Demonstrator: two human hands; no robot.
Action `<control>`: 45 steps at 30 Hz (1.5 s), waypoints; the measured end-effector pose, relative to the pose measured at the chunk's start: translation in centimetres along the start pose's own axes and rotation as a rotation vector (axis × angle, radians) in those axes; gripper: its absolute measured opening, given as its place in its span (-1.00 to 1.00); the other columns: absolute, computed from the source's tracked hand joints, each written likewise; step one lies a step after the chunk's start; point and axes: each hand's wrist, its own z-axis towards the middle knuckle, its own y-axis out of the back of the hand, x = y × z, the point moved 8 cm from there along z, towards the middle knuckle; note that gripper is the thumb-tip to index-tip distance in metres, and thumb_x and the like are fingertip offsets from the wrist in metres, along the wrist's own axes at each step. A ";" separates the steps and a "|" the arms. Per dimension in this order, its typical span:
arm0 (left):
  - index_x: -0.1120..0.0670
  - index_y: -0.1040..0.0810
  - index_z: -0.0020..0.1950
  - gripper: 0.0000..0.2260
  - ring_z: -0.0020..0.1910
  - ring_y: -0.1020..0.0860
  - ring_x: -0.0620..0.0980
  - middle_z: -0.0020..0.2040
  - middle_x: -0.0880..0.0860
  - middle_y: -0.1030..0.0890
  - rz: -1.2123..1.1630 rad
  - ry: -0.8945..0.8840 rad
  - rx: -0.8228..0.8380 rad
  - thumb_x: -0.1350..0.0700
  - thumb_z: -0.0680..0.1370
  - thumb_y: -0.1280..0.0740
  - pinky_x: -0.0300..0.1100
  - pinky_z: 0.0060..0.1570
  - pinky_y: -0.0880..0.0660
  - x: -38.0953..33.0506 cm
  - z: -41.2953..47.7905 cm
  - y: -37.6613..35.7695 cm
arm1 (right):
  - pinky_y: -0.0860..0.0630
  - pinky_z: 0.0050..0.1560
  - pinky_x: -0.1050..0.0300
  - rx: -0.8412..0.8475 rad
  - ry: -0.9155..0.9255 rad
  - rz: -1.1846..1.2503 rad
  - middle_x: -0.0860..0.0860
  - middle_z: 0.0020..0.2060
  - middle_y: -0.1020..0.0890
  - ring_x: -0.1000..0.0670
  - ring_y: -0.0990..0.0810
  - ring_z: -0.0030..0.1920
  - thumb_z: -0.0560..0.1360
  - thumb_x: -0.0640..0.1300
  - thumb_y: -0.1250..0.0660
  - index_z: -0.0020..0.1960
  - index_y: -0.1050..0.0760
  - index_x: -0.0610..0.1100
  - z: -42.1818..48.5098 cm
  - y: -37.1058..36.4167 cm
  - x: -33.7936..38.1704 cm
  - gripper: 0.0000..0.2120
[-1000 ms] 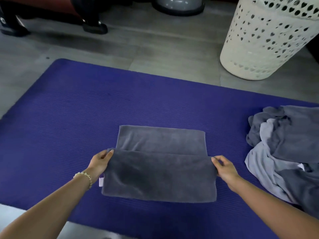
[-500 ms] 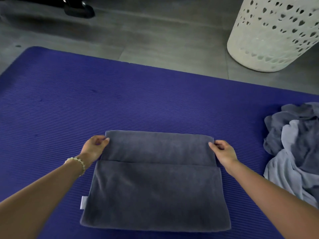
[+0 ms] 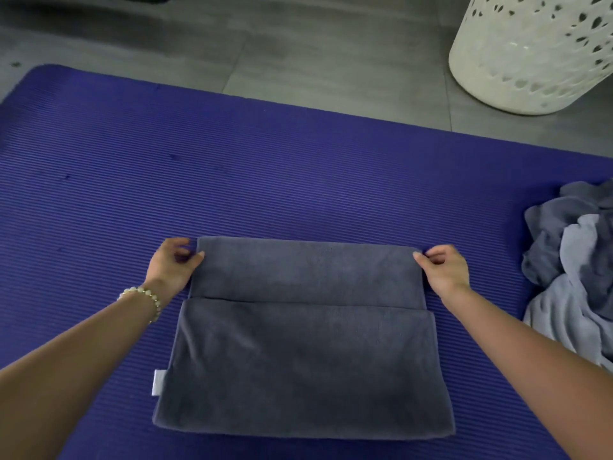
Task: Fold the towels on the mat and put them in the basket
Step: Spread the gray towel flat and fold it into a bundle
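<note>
Towel pile at R edge of mat, basket beyond on floor

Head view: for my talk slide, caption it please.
Left hand and right hand touch far corners of a part-folded grey towel on the mat; towel pile and basket at right.

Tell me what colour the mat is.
The mat is ribbed blue-purple; head view.

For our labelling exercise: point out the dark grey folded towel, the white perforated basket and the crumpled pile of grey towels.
Dark grey folded towel (image 3: 298,370): head view, middle of its near layer.
White perforated basket (image 3: 517,64): head view, its side wall.
Crumpled pile of grey towels (image 3: 574,257): head view, a light grey fold.
</note>
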 end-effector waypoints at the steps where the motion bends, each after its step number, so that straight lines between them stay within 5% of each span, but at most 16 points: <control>1: 0.13 -0.47 0.24 -0.60 0.00 -0.53 0.04 0.11 0.10 -0.52 0.058 -0.085 -0.015 0.08 0.46 -0.47 -0.09 0.06 -0.47 -0.3 -0.4 0.5 | -0.45 -0.05 0.11 -0.023 0.082 -0.037 -0.08 0.00 -0.58 0.00 -0.50 -0.09 0.48 -0.08 -0.42 0.06 -0.48 -0.18 -0.6 0.3 0.7 -0.75; 4: -0.03 -0.54 0.03 -0.73 -0.09 -0.53 -0.09 -0.04 -0.08 -0.56 0.231 -0.395 0.176 -0.02 0.40 -0.50 -0.10 -0.03 -0.50 -1.2 -3.7 -0.2 | -0.45 -0.13 0.19 0.207 0.371 -0.178 0.05 -0.19 -0.58 0.06 -0.51 -0.21 0.48 -0.02 -0.41 -0.11 -0.50 -0.06 -3.7 -1.2 1.6 -0.86; 6: -0.11 -0.53 0.00 -0.76 -0.08 -0.51 -0.16 -0.10 -0.14 -0.56 0.348 -0.448 0.355 -0.10 0.40 -0.48 -0.16 -0.01 -0.46 -0.3 -6.3 -1.7 | -0.42 -0.13 0.23 0.444 0.462 -0.346 0.11 -0.21 -0.57 0.13 -0.51 -0.19 0.47 0.05 -0.39 -0.14 -0.51 0.01 -6.4 -2.7 0.5 -0.87; 9: -0.12 -0.48 0.03 -0.71 -0.06 -0.49 -0.12 -0.10 -0.12 -0.54 0.441 -0.397 0.376 -0.12 0.40 -0.47 -0.18 0.02 -0.41 1.0 -7.5 -1.6 | -0.39 -0.04 0.22 0.530 0.529 -0.563 0.16 -0.15 -0.53 0.16 -0.48 -0.10 0.43 0.14 -0.41 -0.08 -0.48 0.06 -8.0 -2.5 -1.1 -0.79; 13: 0.07 -0.64 -0.08 -0.80 -0.15 -0.66 -0.03 -0.17 0.03 -0.69 0.141 -0.157 0.505 0.04 0.37 -0.53 -0.24 -0.14 -0.55 1.6 -8.3 -0.5 | -0.50 -0.04 0.16 0.617 0.286 -0.320 0.03 -0.16 -0.64 0.06 -0.61 -0.12 0.35 0.03 -0.52 -0.11 -0.57 -0.06 -8.4 -0.8 -2.2 -0.78; 16: 0.10 -0.65 0.04 -0.64 -0.05 -0.68 -0.04 -0.06 0.04 -0.71 -0.156 0.004 0.621 -0.01 0.32 -0.57 -0.23 -0.05 -0.58 1.7 -9.8 0.4 | -0.56 0.08 0.08 0.717 0.051 0.061 -0.04 -0.05 -0.71 -0.01 -0.68 0.00 0.20 0.08 -0.60 0.03 -0.61 -0.16 -9.1 0.4 -2.8 -0.50; 18: 0.10 -0.63 0.13 -0.50 0.04 -0.66 0.01 0.02 0.07 -0.70 -0.325 0.066 0.625 -0.10 0.27 -0.56 -0.11 0.06 -0.55 1.6 -10.0 1.0 | -0.58 0.07 0.10 0.699 -0.009 0.216 -0.07 0.01 -0.70 -0.04 -0.67 0.05 0.04 0.22 -0.62 0.10 -0.59 -0.16 -8.9 0.9 -3.0 -0.26; 22: 0.13 -0.61 0.12 -0.70 0.06 -0.64 0.06 0.05 0.12 -0.68 -0.418 0.041 0.409 0.04 0.44 -0.42 -0.13 -0.02 -0.61 -0.2 -8.1 2.1 | -0.62 -0.07 0.25 0.568 -0.015 0.389 -0.05 0.01 -0.70 0.00 -0.67 0.05 -0.07 0.30 -0.62 0.12 -0.59 -0.13 -7.4 1.5 -1.7 -0.13; 27: 0.13 -0.61 0.10 -0.79 -0.01 -0.62 0.01 0.03 0.11 -0.66 -0.443 0.019 0.241 0.12 0.49 -0.42 -0.13 0.02 -0.57 -2.9 -4.5 1.5 | -0.59 0.02 0.14 0.375 -0.023 0.394 -0.03 -0.07 -0.71 -0.03 -0.67 0.05 0.43 -0.08 -0.45 0.06 -0.60 -0.13 -4.2 1.0 0.6 -0.77; 33: 0.18 -0.60 0.12 -0.77 -0.11 -0.60 -0.04 -0.07 0.06 -0.64 -0.403 0.018 0.073 0.12 0.50 -0.43 -0.39 -0.24 -0.57 -3.6 -2.9 0.1 | -0.53 -0.21 0.33 0.209 -0.042 0.345 0.03 -0.07 -0.66 0.10 -0.63 -0.06 0.49 -0.16 -0.41 0.10 -0.58 -0.16 -1.6 -0.2 1.6 -0.80; 36: 0.15 -0.53 0.16 -0.71 -0.14 -0.56 -0.09 -0.10 0.00 -0.59 -0.285 0.062 0.134 0.06 0.50 -0.42 -0.28 -0.16 -0.53 -2.9 -2.9 -0.7 | -0.51 -0.05 0.21 0.247 -0.072 0.247 -0.03 0.02 -0.65 0.00 -0.62 0.02 0.48 -0.14 -0.42 0.15 -0.55 -0.15 -1.1 -1.3 1.0 -0.75; 39: 0.04 -0.45 0.15 -0.69 -0.01 -0.50 -0.06 -0.10 -0.07 -0.53 -0.146 0.096 0.183 -0.06 0.50 -0.40 -0.20 0.01 -0.39 -1.9 -3.5 -0.8 | -0.48 -0.08 0.21 0.308 -0.091 0.200 -0.01 0.02 -0.62 0.02 -0.60 -0.03 0.47 -0.13 -0.44 0.20 -0.48 -0.15 -1.7 -1.7 0.6 -0.67; 45: 0.13 -0.61 0.00 -0.68 -0.16 -0.66 -0.05 -0.17 0.03 -0.70 -0.017 0.139 0.376 -0.12 0.51 -0.35 -0.29 -0.21 -0.52 2.2 -6.3 0.0 | -0.60 -0.07 0.09 0.399 -0.119 -0.052 -0.07 -0.07 -0.67 -0.02 -0.66 -0.07 0.48 -0.05 -0.42 0.03 -0.55 -0.22 -5.3 0.0 -3.0 -0.74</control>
